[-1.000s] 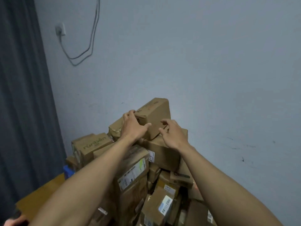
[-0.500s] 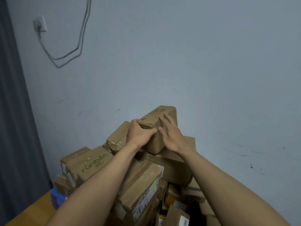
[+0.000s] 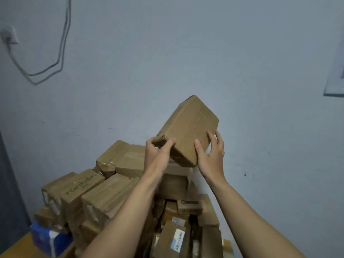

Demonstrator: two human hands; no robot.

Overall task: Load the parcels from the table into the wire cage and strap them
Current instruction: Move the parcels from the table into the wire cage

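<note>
Above the heap against the wall, one brown parcel (image 3: 188,131) sits in both hands, tilted, far end up, near bottom corner low over the top boxes; can't tell if it touches them; left hand (image 3: 158,155) grasps the near-left corner, fingers curled over the torn flap edge; right hand (image 3: 212,155) clamps the right side, thumb on the front face, fingers spread up the side panel; so both hands grip the same box; below, the pile of parcels (image 3: 111,194) leans on the grey wall (image 3: 186,53); a box printed "runben" (image 3: 81,185) lies on the left flank; blue packet (image 3: 50,237) at the pile's lower left, on the wooden table (image 3: 18,248); labelled boxes lower centre, print too blurred to read; wall socket (image 3: 9,36) top left, cable (image 3: 61,53) looping down from it.
</note>
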